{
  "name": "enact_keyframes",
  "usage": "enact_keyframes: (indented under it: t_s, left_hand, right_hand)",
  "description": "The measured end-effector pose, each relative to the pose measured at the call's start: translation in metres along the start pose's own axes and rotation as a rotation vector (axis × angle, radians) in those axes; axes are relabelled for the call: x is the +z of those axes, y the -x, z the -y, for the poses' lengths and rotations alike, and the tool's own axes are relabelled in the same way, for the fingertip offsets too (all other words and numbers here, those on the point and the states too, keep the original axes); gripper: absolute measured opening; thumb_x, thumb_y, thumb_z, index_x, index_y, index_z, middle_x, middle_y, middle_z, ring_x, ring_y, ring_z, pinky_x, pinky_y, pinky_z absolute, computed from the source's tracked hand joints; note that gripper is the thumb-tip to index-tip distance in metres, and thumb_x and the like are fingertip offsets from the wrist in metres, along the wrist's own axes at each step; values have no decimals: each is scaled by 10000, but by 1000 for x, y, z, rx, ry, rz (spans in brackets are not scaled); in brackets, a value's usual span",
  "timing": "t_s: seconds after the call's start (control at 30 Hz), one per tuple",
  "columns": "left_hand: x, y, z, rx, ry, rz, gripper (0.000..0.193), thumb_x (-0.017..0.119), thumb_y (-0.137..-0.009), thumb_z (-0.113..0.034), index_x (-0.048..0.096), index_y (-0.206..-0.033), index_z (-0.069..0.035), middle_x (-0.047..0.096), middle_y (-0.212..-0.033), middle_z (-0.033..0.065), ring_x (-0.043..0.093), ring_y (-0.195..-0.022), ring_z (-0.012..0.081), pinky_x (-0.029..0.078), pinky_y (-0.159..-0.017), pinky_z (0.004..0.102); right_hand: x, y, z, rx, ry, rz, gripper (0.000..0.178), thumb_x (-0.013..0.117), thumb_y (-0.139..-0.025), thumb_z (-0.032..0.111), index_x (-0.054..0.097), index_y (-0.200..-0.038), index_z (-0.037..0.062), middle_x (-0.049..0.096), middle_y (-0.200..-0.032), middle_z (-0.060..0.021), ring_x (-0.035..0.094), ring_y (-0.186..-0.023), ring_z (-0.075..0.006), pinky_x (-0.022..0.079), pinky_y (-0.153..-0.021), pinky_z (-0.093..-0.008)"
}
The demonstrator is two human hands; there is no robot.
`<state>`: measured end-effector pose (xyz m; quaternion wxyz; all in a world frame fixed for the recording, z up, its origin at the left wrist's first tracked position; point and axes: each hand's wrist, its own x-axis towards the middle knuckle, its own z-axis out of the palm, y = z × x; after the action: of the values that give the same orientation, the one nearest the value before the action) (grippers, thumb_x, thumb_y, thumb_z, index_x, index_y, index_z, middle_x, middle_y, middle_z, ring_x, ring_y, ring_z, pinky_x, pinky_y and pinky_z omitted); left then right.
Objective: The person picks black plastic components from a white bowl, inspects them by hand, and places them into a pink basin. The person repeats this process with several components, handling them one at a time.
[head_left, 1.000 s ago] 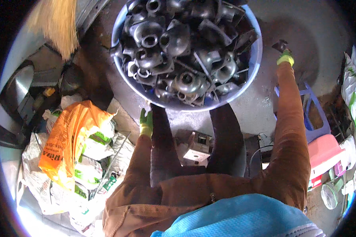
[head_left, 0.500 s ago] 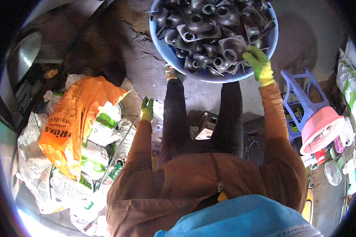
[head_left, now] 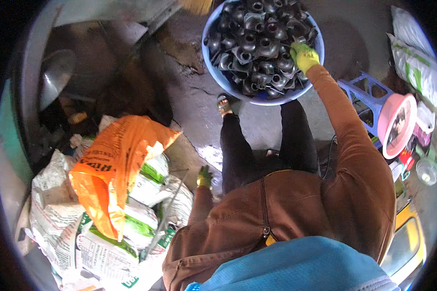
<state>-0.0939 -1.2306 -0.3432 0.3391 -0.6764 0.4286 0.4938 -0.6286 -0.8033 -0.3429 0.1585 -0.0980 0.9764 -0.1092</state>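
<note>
A wide blue basin (head_left: 207, 65) at the far middle is heaped with black hollow parts (head_left: 266, 47), which have round necks and flat flanges. My right hand (head_left: 304, 57), in a yellow-green glove, reaches to the basin's right side. Its fingers are curled on a black part at the edge of the heap; the fingertips are partly hidden among the parts. My left hand (head_left: 204, 177), gloved alike, hangs low beside my left leg with fingers apart and nothing in it. Nearest to it are the white printed sacks.
On the left, an orange plastic bag (head_left: 124, 162) lies over several white and green sacks (head_left: 104, 252). A purple-blue stool (head_left: 366, 97) and a pink basin (head_left: 398, 125) are at right, by a small fan (head_left: 427, 171). Broom bristles (head_left: 197, 5) show at the top.
The view has shifted, so the bags and the pink basin sit differently in it. My right hand has moved farther over the heap. My left hand is still low and empty.
</note>
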Motion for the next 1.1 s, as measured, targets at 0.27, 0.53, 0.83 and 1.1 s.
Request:
enact_keyframes:
  t_s: [0.27,0.53,0.83,1.1]
  left_hand:
    - [-31,-11,-166,311,-111,390,436,619,-880,-349,551,-1243,-117,619,-1134,75,621,-806,228,500,-625,347]
    - [-30,141,-326,789,-128,114,637,597,-879,-345,413,-1400,-28,480,-1354,110,502,-1171,287,394,-1002,401]
    - [185,221,-253,713,-697,301,544,611,-860,-380,514,-1279,-47,557,-1190,103,553,-989,257,440,-812,379]
    - [443,352,-90,887,-1038,745,492,622,-860,-360,566,-1244,-57,609,-1069,82,582,-840,191,473,-672,320]
  right_hand:
    - [21,293,-81,-665,181,321,405,526,-867,391,617,-1147,113,645,-1126,-154,606,-1096,-311,452,-967,-439]
    - [101,603,-91,1712,-1660,-97,383,479,-890,378,589,-1193,171,639,-1181,-18,588,-1091,-246,455,-917,-429]
    - [110,739,-25,1298,-1744,-392,132,619,-839,244,633,-917,138,581,-723,-7,536,-550,-175,428,-492,-330]
    - [160,872,-50,1727,-1401,103,207,521,-885,241,665,-959,113,660,-821,-54,640,-743,-282,503,-625,-439]
